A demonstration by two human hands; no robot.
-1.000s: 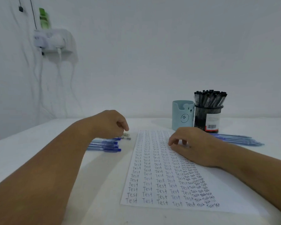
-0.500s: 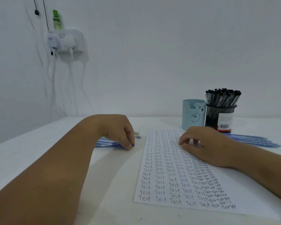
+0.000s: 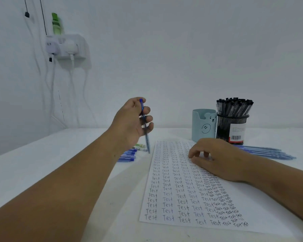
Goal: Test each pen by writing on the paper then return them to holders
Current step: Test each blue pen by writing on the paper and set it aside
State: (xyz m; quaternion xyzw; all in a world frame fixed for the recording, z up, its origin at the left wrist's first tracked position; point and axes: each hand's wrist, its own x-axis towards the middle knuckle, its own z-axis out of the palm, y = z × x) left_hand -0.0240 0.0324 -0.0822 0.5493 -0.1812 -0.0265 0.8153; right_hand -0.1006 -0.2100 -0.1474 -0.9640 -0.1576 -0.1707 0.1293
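One sheet of paper point(image 3: 191, 189) lies at lower centre. Two holders stand at centre right: one pale blue cup point(image 3: 202, 125), one black mesh cup point(image 3: 232, 128) crammed with black pens point(image 3: 234, 106), too many to count. One blue pen point(image 3: 145, 126) is raised at centre.

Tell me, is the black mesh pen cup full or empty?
Full. The black mesh cup is packed with black-capped pens sticking out above its rim.

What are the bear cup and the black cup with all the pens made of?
The bear pen holder looks like smooth matte plastic in pale blue-green: even colour, rounded moulded edges, a printed face. The black pen holder looks like metal mesh, since tiny holes show across its wall under a solid rim, though a plastic mesh can't be ruled out.
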